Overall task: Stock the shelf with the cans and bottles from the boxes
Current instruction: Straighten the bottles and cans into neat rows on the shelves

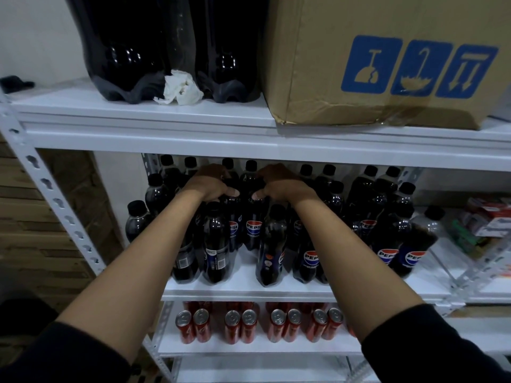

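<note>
white metal shelving (249, 288) against a pale wall; on its middle tier, among packed dark plastic pepsi bottles (307, 261), the left hand (210, 183) and right hand (282, 183) each grip one bottle's shoulder. crowded neighbours could topple if nudged, especially the leaning front bottle (271, 250)

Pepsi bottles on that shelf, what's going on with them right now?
A person is stocking the middle shelf. The left hand and the right hand each grip the top of a Pepsi bottle among the bottles already standing there. Red cans line the shelf below, and a cardboard box sits on top.
</note>
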